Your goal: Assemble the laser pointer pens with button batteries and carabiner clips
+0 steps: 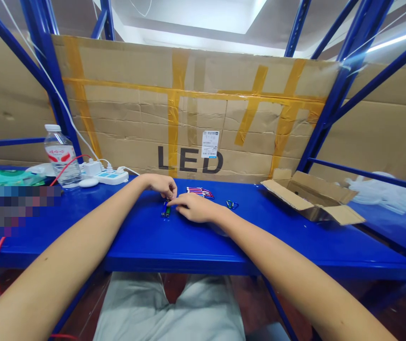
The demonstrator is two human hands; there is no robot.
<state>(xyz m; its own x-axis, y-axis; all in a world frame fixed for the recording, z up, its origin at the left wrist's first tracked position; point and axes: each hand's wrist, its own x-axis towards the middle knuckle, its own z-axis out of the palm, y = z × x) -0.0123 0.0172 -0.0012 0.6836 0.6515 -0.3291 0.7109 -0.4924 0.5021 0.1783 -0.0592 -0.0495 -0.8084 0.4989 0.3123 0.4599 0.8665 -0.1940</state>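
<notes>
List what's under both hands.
By the left hand and right hand, a small blue item and small green item lie side by side on the table. Fingers seem to cover their far ends; whatever is beneath the right palm is hidden.

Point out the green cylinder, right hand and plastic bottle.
Green cylinder (167,211): head view, its visible body.
Right hand (196,208): head view, its back.
Plastic bottle (60,155): head view, its label.

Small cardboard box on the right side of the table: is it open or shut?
Open. The box's flaps stand spread outward, and part of its inside shows.
</notes>
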